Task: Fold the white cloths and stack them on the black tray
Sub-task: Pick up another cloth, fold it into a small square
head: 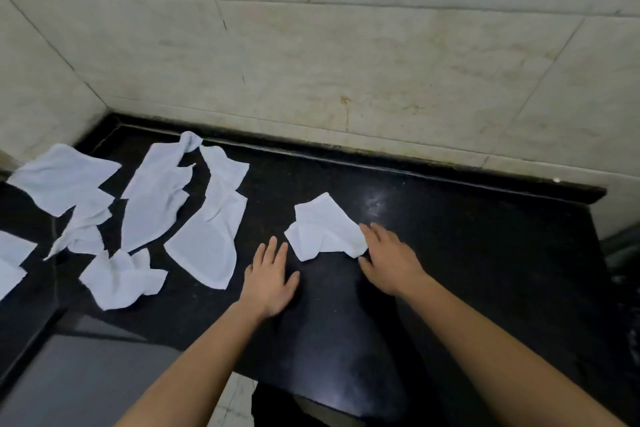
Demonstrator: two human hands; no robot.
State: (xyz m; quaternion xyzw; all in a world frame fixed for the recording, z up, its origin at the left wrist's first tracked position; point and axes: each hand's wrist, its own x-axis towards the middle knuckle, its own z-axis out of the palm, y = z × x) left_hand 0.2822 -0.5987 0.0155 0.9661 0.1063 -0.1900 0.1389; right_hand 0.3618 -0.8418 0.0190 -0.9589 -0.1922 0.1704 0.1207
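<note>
A small crumpled white cloth [323,227] lies alone on the black counter [467,236] in front of me. My right hand [388,258] rests palm down at its right corner, fingertips touching the cloth's edge. My left hand [272,274] lies flat on the counter just left of the cloth, fingers spread, holding nothing. Several more unfolded white cloths [207,218] are scattered over the left part of the counter. No separate black tray can be told apart from the black surface.
A tiled wall [346,62] rises behind the counter and turns a corner at the far left. The counter's front edge drops to a grey floor [86,374] at lower left. A dark recess [620,253] lies beyond the counter's right end.
</note>
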